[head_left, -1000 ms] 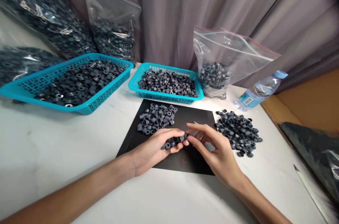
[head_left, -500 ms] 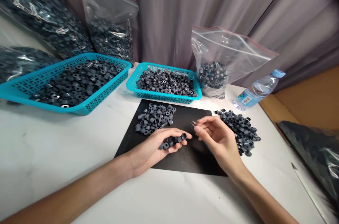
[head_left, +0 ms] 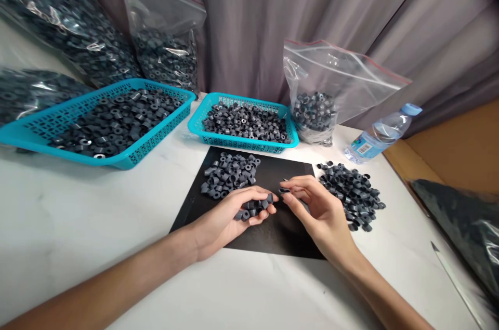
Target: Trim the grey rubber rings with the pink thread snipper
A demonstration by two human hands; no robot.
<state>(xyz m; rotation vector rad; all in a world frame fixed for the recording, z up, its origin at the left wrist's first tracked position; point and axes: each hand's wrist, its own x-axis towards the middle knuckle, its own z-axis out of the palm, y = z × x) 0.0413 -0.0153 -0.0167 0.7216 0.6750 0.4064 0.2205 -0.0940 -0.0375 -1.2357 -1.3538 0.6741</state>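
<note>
My left hand [head_left: 230,218] is curled palm up around several small dark grey plastic rings [head_left: 253,209], one of them up at the fingertips. Close to its right, my right hand [head_left: 317,210] pinches a small dark ring [head_left: 285,190] between thumb and forefinger. A thin pointed tip shows just above that pinch; what it belongs to is hidden. Both hands hover over a black mat [head_left: 268,239]. On the mat, behind my left hand, lies a pile of grey rings [head_left: 230,175]. Another pile of dark rings [head_left: 353,195] lies to the right of my right hand.
Two blue baskets, the left one [head_left: 128,158] and the middle one [head_left: 241,142], hold more rings. Clear zip bags [head_left: 167,54] of rings stand behind, and another bag [head_left: 315,111] sits right of centre. A water bottle [head_left: 380,135] and a pencil-like stick [head_left: 454,278] are at right.
My right hand has moved slightly left, closer to my left hand. A dark ring now shows in its pinch, where two thin pointed tips showed before.
</note>
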